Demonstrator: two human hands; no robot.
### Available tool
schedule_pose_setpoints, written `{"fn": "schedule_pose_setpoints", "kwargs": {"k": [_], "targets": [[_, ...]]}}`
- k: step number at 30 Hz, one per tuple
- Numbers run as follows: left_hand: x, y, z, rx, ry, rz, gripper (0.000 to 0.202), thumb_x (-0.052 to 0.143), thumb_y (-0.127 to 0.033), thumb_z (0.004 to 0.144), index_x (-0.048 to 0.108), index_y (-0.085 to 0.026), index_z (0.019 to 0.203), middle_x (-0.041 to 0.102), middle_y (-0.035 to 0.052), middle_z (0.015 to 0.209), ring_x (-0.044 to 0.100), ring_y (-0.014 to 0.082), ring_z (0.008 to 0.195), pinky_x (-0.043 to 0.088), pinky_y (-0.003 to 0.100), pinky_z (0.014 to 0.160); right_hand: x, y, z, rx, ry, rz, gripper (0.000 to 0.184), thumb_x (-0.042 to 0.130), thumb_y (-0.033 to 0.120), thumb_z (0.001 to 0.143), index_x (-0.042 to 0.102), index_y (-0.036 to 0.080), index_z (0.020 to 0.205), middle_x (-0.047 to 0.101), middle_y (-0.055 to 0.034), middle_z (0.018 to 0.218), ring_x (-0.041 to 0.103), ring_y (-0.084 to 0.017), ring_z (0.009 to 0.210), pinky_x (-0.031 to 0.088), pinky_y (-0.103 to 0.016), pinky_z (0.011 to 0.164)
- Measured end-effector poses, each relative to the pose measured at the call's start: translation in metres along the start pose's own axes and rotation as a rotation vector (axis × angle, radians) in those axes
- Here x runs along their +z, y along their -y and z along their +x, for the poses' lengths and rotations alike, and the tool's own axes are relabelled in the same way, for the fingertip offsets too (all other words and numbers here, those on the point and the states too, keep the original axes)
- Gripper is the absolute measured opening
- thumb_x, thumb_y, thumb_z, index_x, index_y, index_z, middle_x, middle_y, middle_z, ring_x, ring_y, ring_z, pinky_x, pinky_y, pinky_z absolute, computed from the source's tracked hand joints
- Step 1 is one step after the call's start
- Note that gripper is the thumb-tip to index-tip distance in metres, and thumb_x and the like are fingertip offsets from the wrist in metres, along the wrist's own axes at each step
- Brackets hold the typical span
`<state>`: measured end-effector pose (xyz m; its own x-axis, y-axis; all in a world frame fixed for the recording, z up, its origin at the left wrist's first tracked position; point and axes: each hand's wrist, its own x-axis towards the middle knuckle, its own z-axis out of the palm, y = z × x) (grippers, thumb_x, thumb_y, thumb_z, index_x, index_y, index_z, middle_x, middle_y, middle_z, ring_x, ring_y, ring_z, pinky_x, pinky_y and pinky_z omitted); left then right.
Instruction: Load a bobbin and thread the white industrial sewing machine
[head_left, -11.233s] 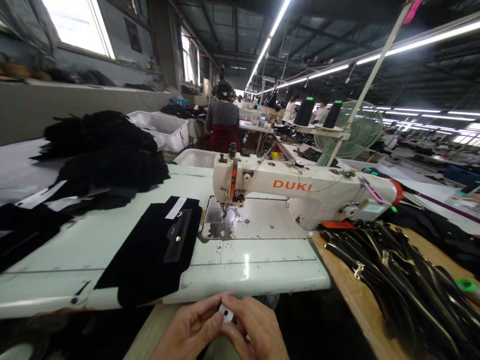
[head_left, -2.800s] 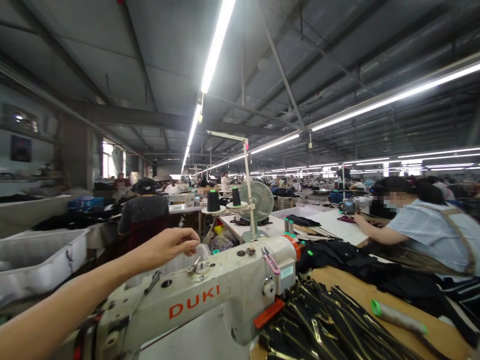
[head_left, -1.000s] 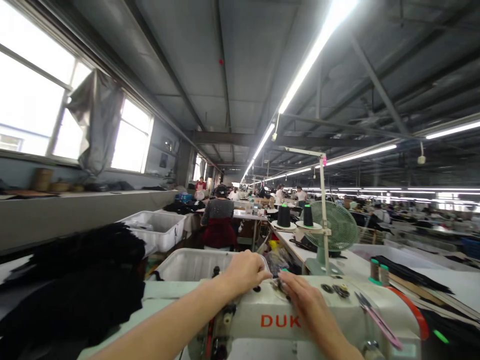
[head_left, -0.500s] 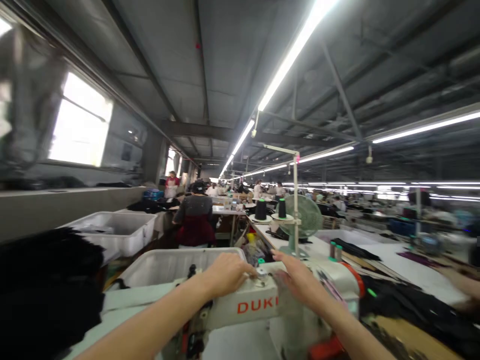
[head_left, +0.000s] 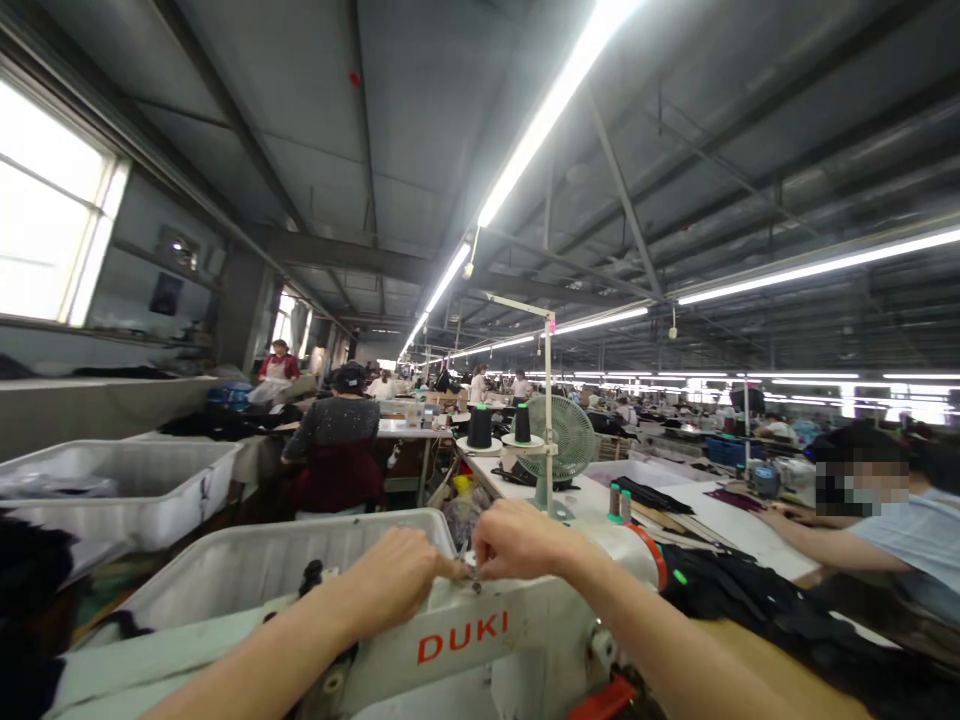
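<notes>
Meeting over the top of the white sewing machine (head_left: 465, 640), the left hand (head_left: 394, 585) and the right hand (head_left: 517, 540) pinch with closed fingertips at a small metal part (head_left: 466, 572) between them; what exactly they hold is too small to tell. Both hands are equally near it. The machine's long axis runs left to right. Behind it lies a white bin (head_left: 300, 560); to the right a dark cloth (head_left: 742, 600) lies on the desk (head_left: 757, 650), beside a co-worker's arm (head_left: 814, 545).

Garment factory floor, DUKI sewing machine (head_left: 465, 635), thread cones (head_left: 480, 427), rows of workers' tables
</notes>
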<state>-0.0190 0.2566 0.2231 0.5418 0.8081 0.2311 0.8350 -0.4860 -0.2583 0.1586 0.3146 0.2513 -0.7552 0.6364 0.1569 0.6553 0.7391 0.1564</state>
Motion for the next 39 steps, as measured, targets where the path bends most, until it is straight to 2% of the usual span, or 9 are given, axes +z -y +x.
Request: {"fn": "schedule_pose_setpoints", "kwargs": {"k": [5,10,14,19,23,28,32,36,39], "targets": [[0.01,0.004,-0.002,-0.005,-0.056,-0.03,0.064,0.039,-0.004,0.074,0.061,-0.046,0.119,0.07,0.0067,0.074,0.067,0.0309,0.076,0.049,0.036,0.063,-0.009,0.004,-0.002,0.08,-0.031,-0.122,0.022,0.059,0.024,0.08,0.074,0.014,0.092,0.072,-0.0151,0.097,0.067,-0.027,0.091,0.041,-0.028,0.063],[0.014,0.007,-0.002,0.014,-0.064,-0.042,0.065,0.039,-0.006,0.076,0.058,-0.049,0.121,0.069,0.0088,0.077,0.066,0.033,0.079,0.046,0.037,0.062,-0.014,0.004,0.007,0.04,0.095,-0.11,0.015,0.07,0.032,0.073,0.075,0.024,0.086,0.074,-0.0015,0.085,0.068,-0.019,0.082,0.04,-0.022,0.058],[0.01,0.006,-0.001,-0.017,-0.065,-0.041,0.066,0.04,-0.004,0.073,0.06,-0.048,0.118,0.07,0.009,0.074,0.067,0.0318,0.074,0.044,0.035,0.059,-0.012,0.003,0.011,0.086,0.043,-0.138,0.023,0.061,0.026,0.078,0.074,0.021,0.097,0.073,-0.0075,0.094,0.067,-0.023,0.089,0.043,-0.026,0.063],[0.005,0.003,-0.004,0.023,-0.058,-0.047,0.065,0.04,-0.005,0.073,0.061,-0.047,0.118,0.07,0.0086,0.073,0.067,0.0323,0.075,0.045,0.035,0.06,-0.012,0.004,0.013,0.053,0.13,-0.139,0.017,0.072,0.034,0.071,0.075,0.026,0.086,0.074,-0.0007,0.083,0.068,-0.019,0.082,0.041,-0.021,0.06],[0.008,0.004,-0.003,0.008,-0.067,-0.075,0.06,0.04,-0.006,0.074,0.065,-0.044,0.114,0.072,0.0075,0.084,0.068,0.0314,0.079,0.048,0.036,0.063,-0.016,0.01,0.016,0.09,0.084,-0.172,0.023,0.065,0.028,0.076,0.074,0.02,0.095,0.073,-0.0086,0.095,0.067,-0.024,0.09,0.043,-0.026,0.064],[0.011,0.006,-0.002,0.015,-0.065,-0.081,0.065,0.04,-0.005,0.073,0.061,-0.047,0.118,0.071,0.0081,0.074,0.068,0.0308,0.075,0.046,0.035,0.062,-0.02,0.009,0.017,0.047,0.164,-0.137,0.018,0.072,0.035,0.072,0.075,0.025,0.086,0.074,-0.0007,0.085,0.068,-0.019,0.08,0.041,-0.022,0.058],[0.011,0.007,-0.003,0.009,-0.085,-0.091,0.061,0.039,-0.006,0.075,0.064,-0.045,0.115,0.071,0.0089,0.077,0.067,0.0303,0.078,0.047,0.035,0.064,-0.017,0.012,0.019,0.044,0.094,-0.177,0.023,0.066,0.027,0.075,0.073,0.017,0.094,0.073,-0.0116,0.096,0.067,-0.026,0.088,0.044,-0.028,0.064],[0.011,0.007,-0.004,0.031,-0.082,-0.095,0.062,0.041,-0.006,0.073,0.064,-0.045,0.115,0.071,0.0092,0.073,0.068,0.0317,0.076,0.046,0.035,0.061,-0.018,0.007,0.019,-0.007,0.175,-0.144,0.02,0.072,0.037,0.072,0.075,0.024,0.087,0.074,-0.001,0.085,0.068,-0.019,0.081,0.04,-0.022,0.056],[0.01,0.006,-0.004,0.027,-0.065,-0.078,0.065,0.04,-0.005,0.072,0.062,-0.045,0.118,0.072,0.0094,0.074,0.068,0.0324,0.074,0.047,0.035,0.06,-0.017,0.004,0.018,0.05,0.127,-0.157,0.02,0.065,0.03,0.078,0.074,0.021,0.093,0.074,-0.0044,0.09,0.068,-0.02,0.084,0.039,-0.023,0.056]]}}
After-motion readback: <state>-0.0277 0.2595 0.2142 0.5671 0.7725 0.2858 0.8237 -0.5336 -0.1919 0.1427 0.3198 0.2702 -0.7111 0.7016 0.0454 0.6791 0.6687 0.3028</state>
